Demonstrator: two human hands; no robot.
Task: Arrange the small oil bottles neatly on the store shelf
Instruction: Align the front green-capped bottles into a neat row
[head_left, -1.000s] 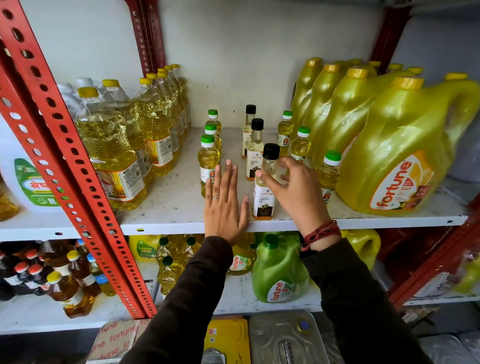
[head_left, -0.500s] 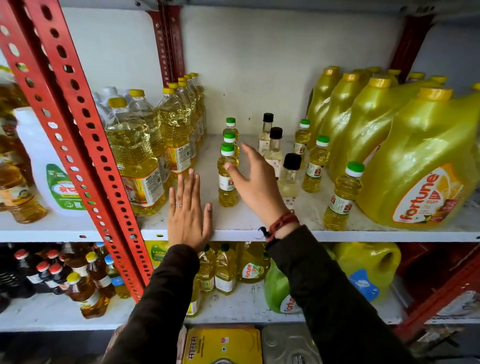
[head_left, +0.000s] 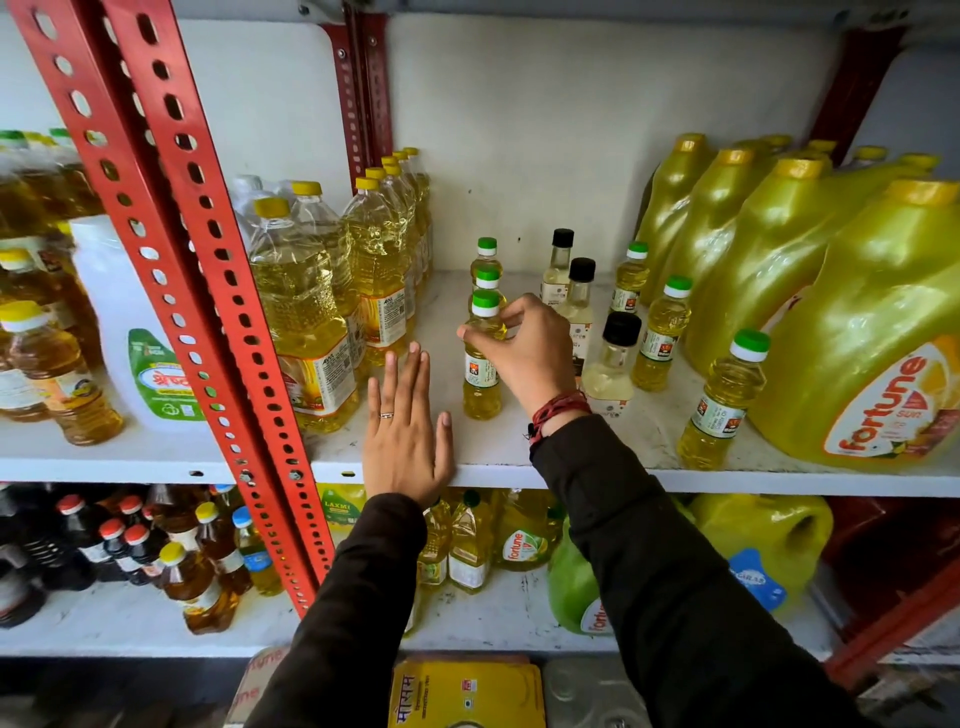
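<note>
A hand holds a small oil bottle on the shelf.

The right hand (head_left: 530, 353) has its grip closed around the neck of the front small bottle (head_left: 483, 364), which has a green cap and stands upright on the white shelf (head_left: 519, 462). Two more green-cap bottles (head_left: 487, 270) stand in a line right behind it. The left hand (head_left: 402, 436) lies flat and open on the shelf edge, just left of that bottle, holding nothing. To the right stand three black-cap bottles (head_left: 610, 364), then three more green-cap bottles (head_left: 724, 400). Big yellow jugs (head_left: 872, 338) fill the far right. Tall oil bottles (head_left: 306, 312) stand on the left by the red post (head_left: 208, 291).
</note>
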